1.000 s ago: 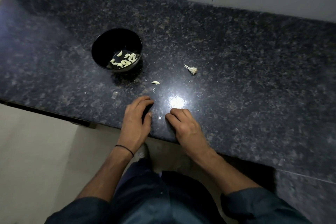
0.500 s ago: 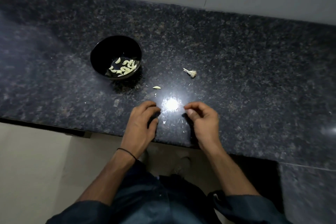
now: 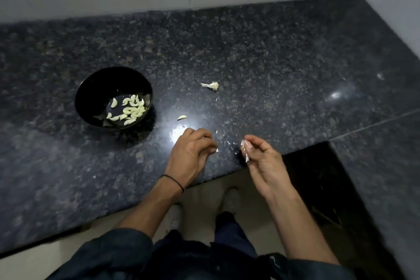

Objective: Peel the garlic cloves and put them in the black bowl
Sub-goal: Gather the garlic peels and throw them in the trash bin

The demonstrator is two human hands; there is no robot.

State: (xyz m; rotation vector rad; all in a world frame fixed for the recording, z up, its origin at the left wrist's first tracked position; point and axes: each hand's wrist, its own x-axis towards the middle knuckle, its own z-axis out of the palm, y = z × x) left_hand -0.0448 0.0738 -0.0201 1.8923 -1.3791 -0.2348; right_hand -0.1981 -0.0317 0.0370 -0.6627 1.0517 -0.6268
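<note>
Peeled cloves [image 3: 131,109] already lay in the black bowl [image 3: 78,102]; one loose clove [image 3: 181,117] sat on the counter [image 3: 272,75] near it. Your right hand [image 3: 261,159] pinched papery skin [image 3: 244,148]; your left hand [image 3: 191,150] curled, grip unclear.

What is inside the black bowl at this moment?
Many peeled garlic cloves lie in the black bowl, heaped toward its right side. The near rim hides the wall below it; cloves there cannot be seen.
</note>
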